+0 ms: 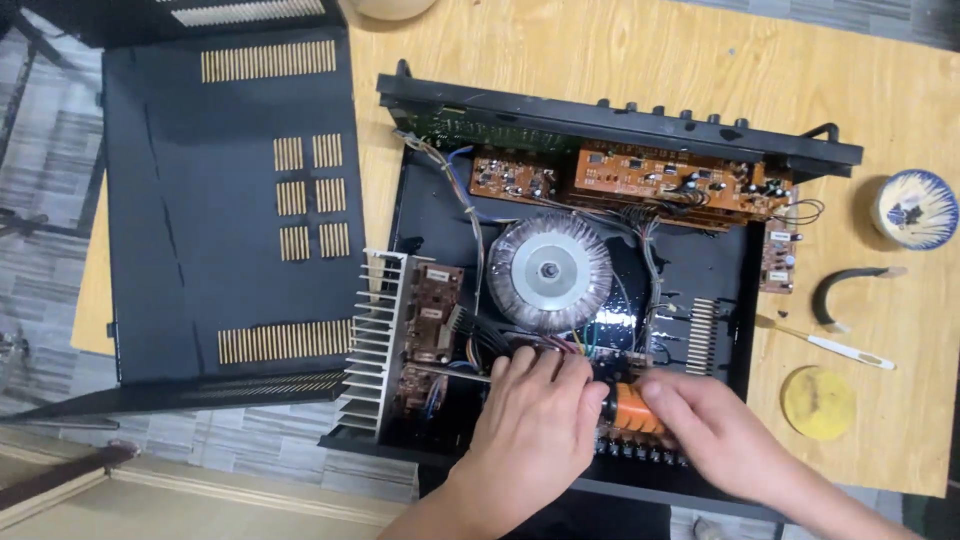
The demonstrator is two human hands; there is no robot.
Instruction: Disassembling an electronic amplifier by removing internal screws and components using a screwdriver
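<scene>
Orange screwdriver handle, two hands

An electronics repair bench, from what I see.
I see an opened amplifier chassis on a wooden table, its removed black cover alongside.

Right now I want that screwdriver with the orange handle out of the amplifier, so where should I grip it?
Probably by the orange handle, coming from the near edge, by the right hand. The handle is the thick part and lies across the chassis; its shaft runs left toward the heat sink, with wires crowding behind.
</scene>
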